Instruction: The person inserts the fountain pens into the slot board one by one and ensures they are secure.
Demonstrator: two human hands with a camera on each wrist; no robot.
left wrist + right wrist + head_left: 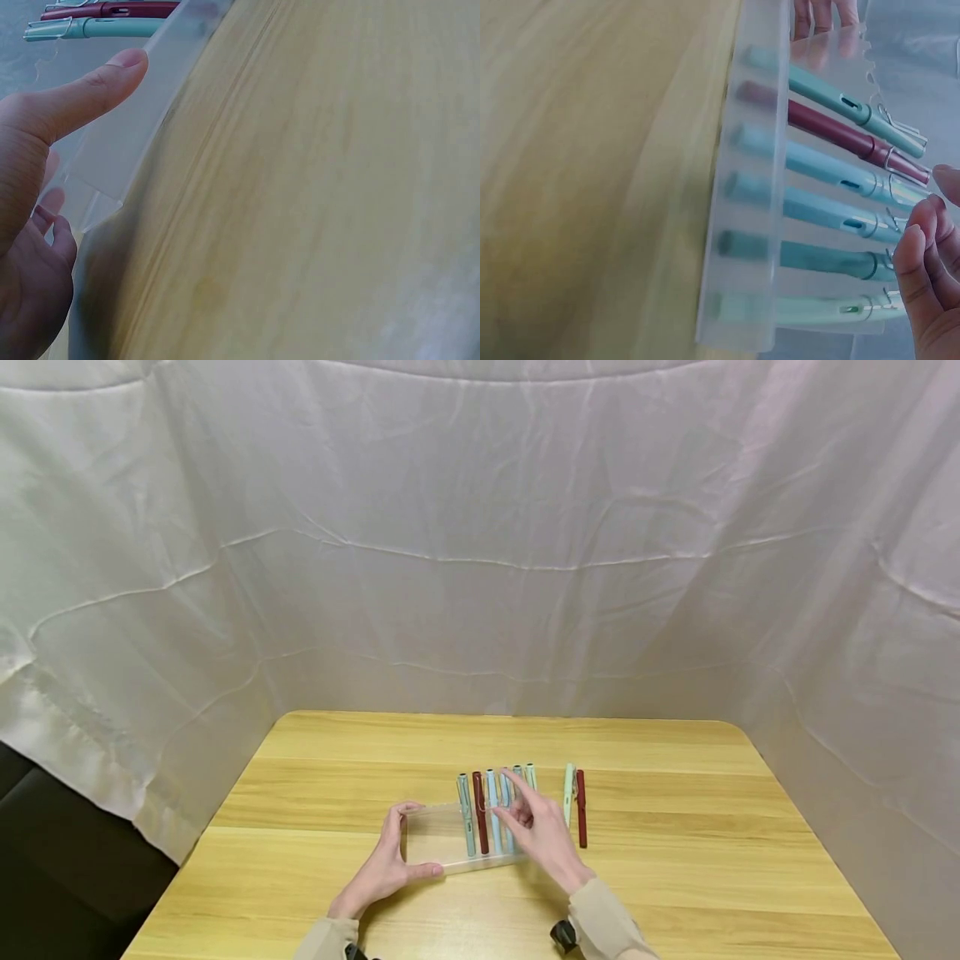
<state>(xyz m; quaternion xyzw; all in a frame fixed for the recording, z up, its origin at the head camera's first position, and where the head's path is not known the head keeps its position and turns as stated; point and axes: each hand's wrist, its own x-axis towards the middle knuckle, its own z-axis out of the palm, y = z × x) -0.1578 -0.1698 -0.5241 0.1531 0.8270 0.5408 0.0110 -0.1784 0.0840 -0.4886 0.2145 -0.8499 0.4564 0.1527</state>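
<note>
My left hand (386, 864) grips the left end of a clear plastic tray (431, 839), thumb along the near wall and fingers at the far corner. Side by side in the tray lie several capped pens: a teal pen (832, 94), a dark red pen (829, 129), two light blue ones, a darker teal one and a pale green pen (817, 309). Over the cap ends is my right hand (543, 831), index finger extended and thumb apart from it. In the right wrist view its fingertips (911, 247) are right by the clips, with no pen between them.
To the right of the tray, a pale green pen (567, 793) and a dark red pen (582, 810) lie on the wooden table (675, 860). A pale cloth curtain (480, 610) hangs around the back and sides. A dark surface (52, 860) shows at the far left.
</note>
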